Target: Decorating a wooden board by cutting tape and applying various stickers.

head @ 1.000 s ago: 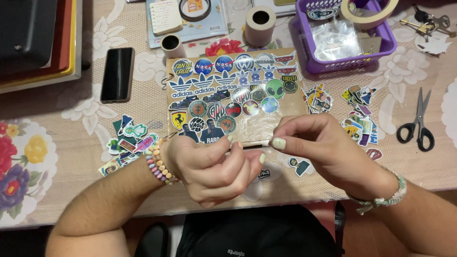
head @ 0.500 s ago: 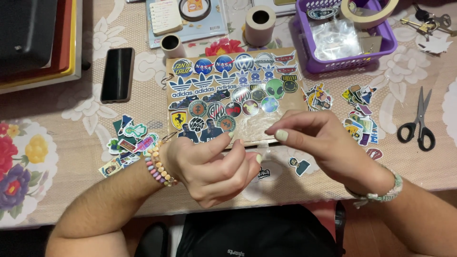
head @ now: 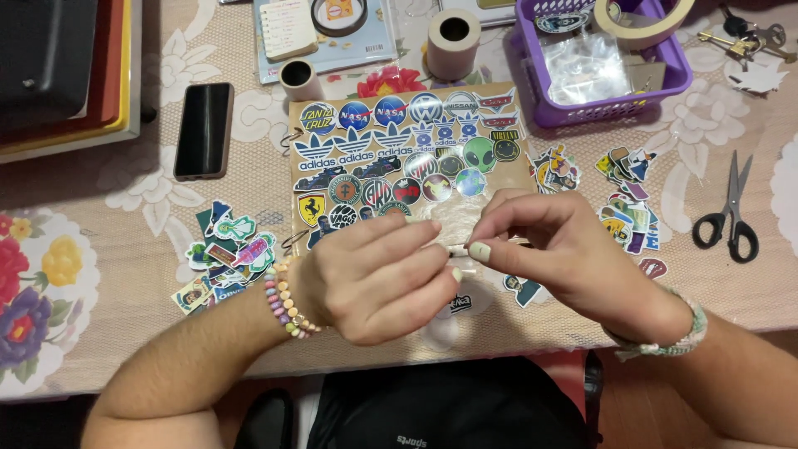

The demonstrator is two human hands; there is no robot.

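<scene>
A clear plastic bag is kept in the purple basket. A small sticker is pinched by both the left hand and the right hand over the shiny sticker-covered board.

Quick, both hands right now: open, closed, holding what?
Left hand: closed, pinching a small sticker.
Right hand: closed, fingers pinching the same sticker.

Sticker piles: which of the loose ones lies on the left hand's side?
The loose sticker pile beside the left hand's beaded wrist; the other piles lie right of the board.
</scene>
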